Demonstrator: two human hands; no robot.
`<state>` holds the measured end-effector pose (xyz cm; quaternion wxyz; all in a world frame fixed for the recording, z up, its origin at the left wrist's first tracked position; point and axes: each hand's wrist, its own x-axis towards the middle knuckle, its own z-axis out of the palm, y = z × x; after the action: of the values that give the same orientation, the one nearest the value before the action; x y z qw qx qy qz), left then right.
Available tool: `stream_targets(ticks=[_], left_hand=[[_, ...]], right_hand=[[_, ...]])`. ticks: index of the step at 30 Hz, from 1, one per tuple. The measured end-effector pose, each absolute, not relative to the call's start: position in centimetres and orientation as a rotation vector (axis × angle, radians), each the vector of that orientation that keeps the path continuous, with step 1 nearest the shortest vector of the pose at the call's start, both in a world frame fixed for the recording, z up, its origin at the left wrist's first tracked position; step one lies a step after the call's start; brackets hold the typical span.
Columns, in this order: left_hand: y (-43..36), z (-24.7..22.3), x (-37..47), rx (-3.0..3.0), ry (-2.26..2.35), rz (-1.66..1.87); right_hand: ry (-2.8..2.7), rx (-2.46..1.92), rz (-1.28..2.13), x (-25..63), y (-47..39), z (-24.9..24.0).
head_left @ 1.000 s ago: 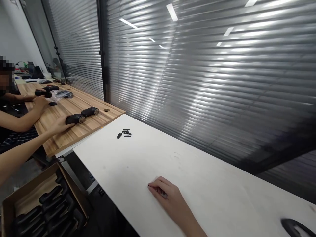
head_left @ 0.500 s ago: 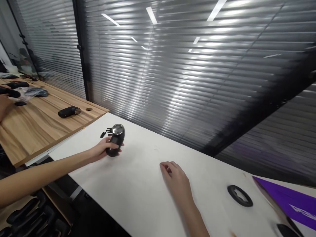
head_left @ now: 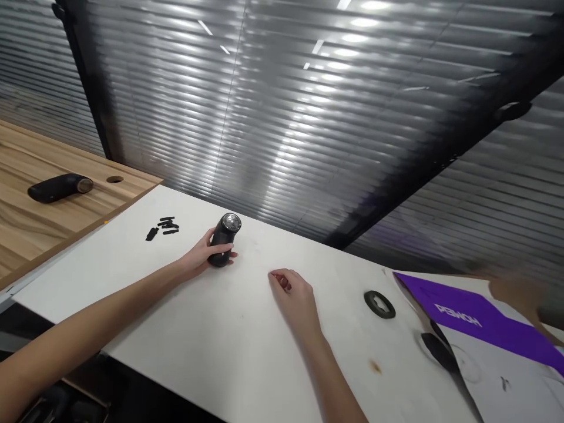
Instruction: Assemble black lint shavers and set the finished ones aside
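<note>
One black shaver [head_left: 224, 237] is in the left hand [head_left: 205, 252] over the white bench [head_left: 264, 352], well to the left of the ring [head_left: 370, 301] and a little farther off than it; whether its base touches the bench cannot be told. It looks like hard plastic, so it should feel stiff, and probably fairly light, with some heft if a motor sits inside. The dark casing seems smooth and may slip under a loose hold, while the pierced metal head [head_left: 231, 222] is likely the fragile part, best kept clear of pressure. The lower casing seems the right place to take hold, and the left hand has it there: its thumb lies across the near side, and its fingers [head_left: 233, 255] curl round to show past the right edge, spread only as wide as the casing. The shaver tilts slightly rightward, head uppermost. The right hand [head_left: 298, 296] is left of the ring, apart from it; its thumb and forefinger are drawn together, the other fingers curled in, and whether they pinch something small cannot be told. Loose black pieces [head_left: 167, 224] lie far to the left of the ring, and purple-and-white packaging [head_left: 493, 320] lies to its right.
</note>
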<state>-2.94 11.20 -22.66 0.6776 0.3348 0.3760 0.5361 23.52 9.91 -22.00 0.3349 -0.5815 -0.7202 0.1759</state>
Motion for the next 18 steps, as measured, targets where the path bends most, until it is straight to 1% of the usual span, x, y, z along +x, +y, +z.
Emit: stream_targets(ticks=[3, 8, 12, 15, 18], left_hand=[[11.0, -22.5, -2.9, 0.79, 0.817, 1.171], [10.4, -22.3, -2.6, 0.819, 0.759, 1.116], [9.0, -22.3, -1.7, 0.765, 0.729, 1.078], [7.9, -22.4, -1.1, 0.732, 0.726, 1.043], [7.1, -21.8, -0.9, 0.751, 0.772, 1.038]], right_hand=[[-1.863, -1.54, 0.44, 23.5, 9.7, -22.0], [-1.836, -1.583, 0.503, 23.7, 9.5, -21.9], [-1.844, -1.581, 0.505, 24.2, 9.4, -22.7], [-1.85, -1.575, 0.5, 24.2, 9.3, -23.1], [-1.859, -1.576, 0.506, 23.6, 9.1, -22.5]])
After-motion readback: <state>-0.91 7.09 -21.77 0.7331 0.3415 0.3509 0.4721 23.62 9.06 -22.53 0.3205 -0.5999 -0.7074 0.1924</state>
